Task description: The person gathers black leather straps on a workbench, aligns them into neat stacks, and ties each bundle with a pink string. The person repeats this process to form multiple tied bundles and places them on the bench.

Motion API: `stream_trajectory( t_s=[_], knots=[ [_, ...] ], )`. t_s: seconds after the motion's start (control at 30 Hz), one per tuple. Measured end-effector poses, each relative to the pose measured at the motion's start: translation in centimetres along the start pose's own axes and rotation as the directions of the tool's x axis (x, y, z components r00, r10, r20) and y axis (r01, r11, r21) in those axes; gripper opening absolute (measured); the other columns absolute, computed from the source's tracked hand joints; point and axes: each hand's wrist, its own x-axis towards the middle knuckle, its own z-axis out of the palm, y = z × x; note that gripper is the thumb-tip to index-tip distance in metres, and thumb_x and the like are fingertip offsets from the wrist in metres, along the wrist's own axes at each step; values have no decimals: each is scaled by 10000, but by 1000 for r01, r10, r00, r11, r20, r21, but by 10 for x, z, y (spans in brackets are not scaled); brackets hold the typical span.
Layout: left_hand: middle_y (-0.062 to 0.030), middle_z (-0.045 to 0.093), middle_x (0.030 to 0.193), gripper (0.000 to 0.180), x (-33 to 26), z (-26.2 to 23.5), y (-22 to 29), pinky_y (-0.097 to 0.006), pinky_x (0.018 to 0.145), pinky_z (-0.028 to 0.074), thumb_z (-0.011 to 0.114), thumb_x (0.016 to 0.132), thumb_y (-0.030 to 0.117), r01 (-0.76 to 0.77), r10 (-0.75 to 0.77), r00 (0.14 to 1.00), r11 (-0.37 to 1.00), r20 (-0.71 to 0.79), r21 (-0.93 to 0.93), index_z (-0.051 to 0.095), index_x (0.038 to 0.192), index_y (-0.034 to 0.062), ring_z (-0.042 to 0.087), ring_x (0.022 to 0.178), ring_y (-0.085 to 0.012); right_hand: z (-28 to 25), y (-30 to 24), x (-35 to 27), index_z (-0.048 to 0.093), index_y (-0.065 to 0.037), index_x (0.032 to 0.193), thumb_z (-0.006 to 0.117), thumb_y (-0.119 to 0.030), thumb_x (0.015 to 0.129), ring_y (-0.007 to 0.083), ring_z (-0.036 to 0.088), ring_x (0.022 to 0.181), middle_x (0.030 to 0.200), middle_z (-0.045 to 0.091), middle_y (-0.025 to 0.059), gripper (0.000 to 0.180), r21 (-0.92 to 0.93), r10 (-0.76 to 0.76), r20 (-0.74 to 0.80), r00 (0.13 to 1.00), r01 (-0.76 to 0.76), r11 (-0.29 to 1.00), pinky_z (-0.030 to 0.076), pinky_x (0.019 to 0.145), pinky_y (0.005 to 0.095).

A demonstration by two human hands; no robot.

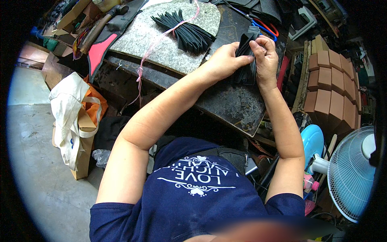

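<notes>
At the right part of the dark worktable (242, 105), both of my hands are on a stack of thin black strips (244, 75). My left hand (225, 61) is closed on the left side of the stack, thumb pointing right. Thumb and fingers of my right hand (266, 58) pinch the strips along the right edge. To the left, a fanned bundle of black strips (183, 34) lies on a speckled stone slab (139, 34). A pink string (151, 46) runs across that bundle and hangs over the table's front edge.
Scissors (271, 29) with blue and orange handles lie beyond my right hand. A hammer (96, 32) rests at the far left. Stacked brown boxes (332, 82) and a fan (352, 171) stand at the right. A white cloth bag (68, 101) is at the left.
</notes>
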Motion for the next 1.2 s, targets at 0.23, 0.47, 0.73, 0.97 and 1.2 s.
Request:
stream_trajectory(
  t_s=[0.23, 0.47, 0.73, 0.97, 1.2],
  knots=[
    [-126, 676, 989, 403, 2, 1, -3, -316, 848, 473, 684, 843, 230, -13, 34, 997, 964, -74, 266, 582, 1123, -41, 605, 923, -167, 0, 1, -1, 558, -37, 938, 763, -107, 805, 48, 507, 738, 1069, 456, 19, 254, -21, 43, 22, 999, -43, 999, 450, 634, 193],
    [-73, 654, 896, 328, 1, 6, -2, -291, 683, 473, 626, 828, 231, 4, -32, 995, 963, -99, -270, 600, 1046, -13, 607, 757, -149, 1, 0, 0, 427, -46, 1190, 673, 24, 817, 82, 577, 788, 1182, 475, 103, 452, 64, 73, 9, 997, -73, 995, 495, 686, 213],
    [-72, 660, 945, 347, 3, 8, 13, -291, 805, 466, 517, 925, 342, 217, -363, 928, 704, -80, -676, 637, 1017, 30, 609, 851, -158, 4, -3, 0, 395, -53, 1274, 722, -14, 803, 145, 526, 990, 1245, 456, 128, 575, 7, -43, 9, 999, 43, 999, 469, 855, 275],
    [-77, 669, 915, 209, 10, 4, 3, -320, 829, 474, 499, 864, 190, 101, -301, 952, 472, -52, -876, 651, 913, 56, 614, 842, -191, 17, -26, 11, 381, -45, 1331, 682, 11, 823, 162, 543, 1048, 1248, 476, 117, 593, -152, -119, 111, 987, 135, 979, 441, 916, 302],
    [-81, 615, 1053, 285, 9, 0, 1, -308, 921, 454, 503, 897, 34, -42, 1, 999, 501, -48, -865, 529, 1179, 2, 579, 982, -168, 24, -48, 7, 188, -53, 1472, 617, -74, 907, 226, 524, 1124, 1356, 439, 182, 710, -52, -55, 186, 981, 66, 996, 395, 1002, 344]
  ],
)
